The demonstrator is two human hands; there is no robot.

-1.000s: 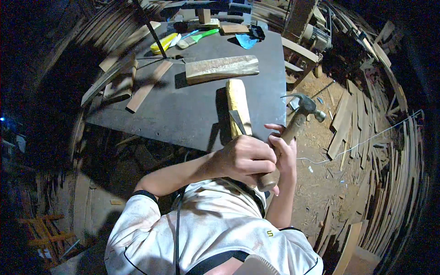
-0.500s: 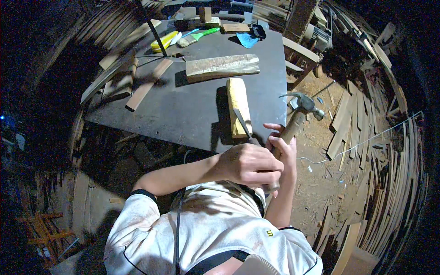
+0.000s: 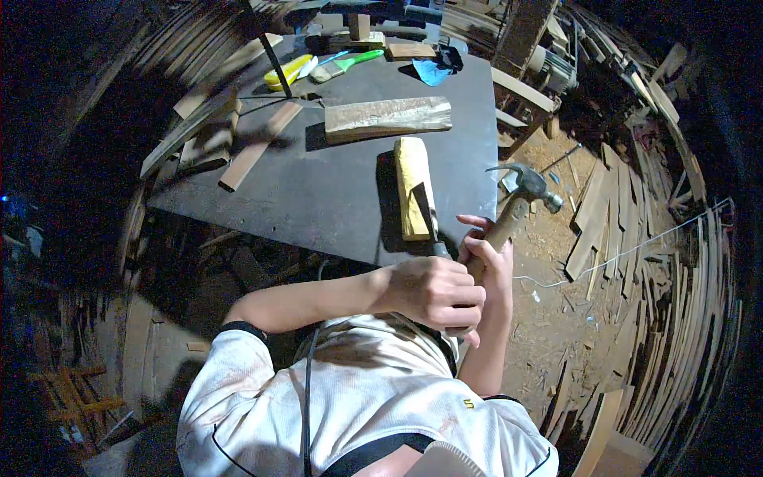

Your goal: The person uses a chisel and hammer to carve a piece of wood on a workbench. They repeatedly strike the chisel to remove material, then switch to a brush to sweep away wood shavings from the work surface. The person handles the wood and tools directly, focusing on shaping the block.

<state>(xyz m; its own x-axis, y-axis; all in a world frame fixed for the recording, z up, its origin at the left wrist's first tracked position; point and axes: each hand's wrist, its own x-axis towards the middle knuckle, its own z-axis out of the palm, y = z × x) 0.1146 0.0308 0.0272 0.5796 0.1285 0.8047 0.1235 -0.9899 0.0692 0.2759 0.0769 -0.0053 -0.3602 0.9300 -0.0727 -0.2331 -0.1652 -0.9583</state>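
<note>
My left hand (image 3: 435, 291) is closed round the dark handle of a flat chisel (image 3: 426, 205), whose blade points away from me over a yellowish wood block (image 3: 410, 159); I cannot tell whether it touches the wood. My right hand (image 3: 496, 269), just behind and right of the left, is closed on the wooden shaft of a claw hammer (image 3: 531, 184), head raised at the bench's right edge. A longer rough wood piece (image 3: 381, 117) lies crosswise beyond the block on the dark benchtop (image 3: 318, 199).
The bench also carries a narrow board (image 3: 259, 145), yellow tool (image 3: 288, 71), green brush (image 3: 347, 65), blue scrap (image 3: 431, 73) and upright saw blade (image 3: 270, 60). A motor (image 3: 550, 70) stands right, above a white cord (image 3: 624, 248), loose planks (image 3: 592, 215) and stacked strips (image 3: 691, 334).
My left hand and the chisel have dropped slightly toward me, with the blade moving a little right across the yellowish block. The hammer and my right hand have barely moved.
</note>
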